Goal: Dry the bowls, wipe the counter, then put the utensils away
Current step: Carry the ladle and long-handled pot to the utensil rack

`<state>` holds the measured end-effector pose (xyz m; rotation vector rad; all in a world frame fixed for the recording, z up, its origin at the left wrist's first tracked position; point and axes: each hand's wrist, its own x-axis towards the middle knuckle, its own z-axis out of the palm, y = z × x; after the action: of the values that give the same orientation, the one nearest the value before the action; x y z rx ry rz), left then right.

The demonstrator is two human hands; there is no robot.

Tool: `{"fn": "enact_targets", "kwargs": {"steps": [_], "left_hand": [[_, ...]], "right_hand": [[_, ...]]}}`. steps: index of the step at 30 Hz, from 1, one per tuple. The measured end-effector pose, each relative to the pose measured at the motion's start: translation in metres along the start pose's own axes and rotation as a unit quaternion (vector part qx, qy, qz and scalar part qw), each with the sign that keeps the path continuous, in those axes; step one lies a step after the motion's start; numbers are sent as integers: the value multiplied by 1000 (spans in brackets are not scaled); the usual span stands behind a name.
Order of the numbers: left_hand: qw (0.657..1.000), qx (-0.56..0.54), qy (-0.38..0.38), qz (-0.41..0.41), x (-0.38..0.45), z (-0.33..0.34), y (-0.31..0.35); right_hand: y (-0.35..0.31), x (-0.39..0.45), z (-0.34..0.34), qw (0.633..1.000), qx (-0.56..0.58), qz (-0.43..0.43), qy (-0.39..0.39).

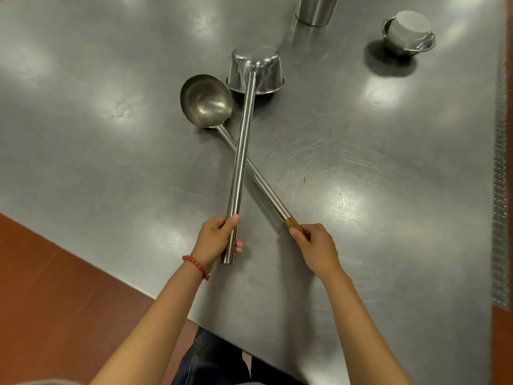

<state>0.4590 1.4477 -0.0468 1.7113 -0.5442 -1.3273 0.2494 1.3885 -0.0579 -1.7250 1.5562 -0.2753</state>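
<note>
we judge that we are at the last step, putting the utensils away, since both of our hands are on long-handled tools and no cloth shows anywhere in view. our left hand has its fingers clamped round the lower end of the dipper, a straight steel tube whose cup lies mouth-down on the steel desk at the far end. our right hand has its fingers closed on the wooden end of the ladle, whose round bowl faces up just beside the dipper's cup, close enough that we cannot tell whether they touch. the two handles cross about midway, with the dipper's tube lying over the ladle's shaft. both heads look to be resting on the desk while the handle ends are raised in our grip. farther back to the right sits a small stack of bowls, and a steel cup stands at the top edge, well apart from our tools. the next move, as we see it, calls for lifting the dipper first or drawing the handles apart so they uncross, then carrying both heads clear of the desk without knocking one against the other. where they are to go is outside the view.
</note>
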Motion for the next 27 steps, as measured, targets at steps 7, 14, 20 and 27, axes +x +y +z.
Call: {"fn": "enact_targets", "kwargs": {"steps": [7,14,20,27], "left_hand": [[995,-84,-45,-12,-18,2,16],[996,-84,-37,-14,-29,-8,25],[996,-77,-55,-7,-35,-13,27],[995,-36,-84,26,-57,-10,21]], "right_hand": [[-28,-10,0,965,204,101,-130],[-56,-23,20,933,273,162,-171],[-60,-55,42,927,312,172,-117],[-53,-93,46,922,337,175,-77]]}}
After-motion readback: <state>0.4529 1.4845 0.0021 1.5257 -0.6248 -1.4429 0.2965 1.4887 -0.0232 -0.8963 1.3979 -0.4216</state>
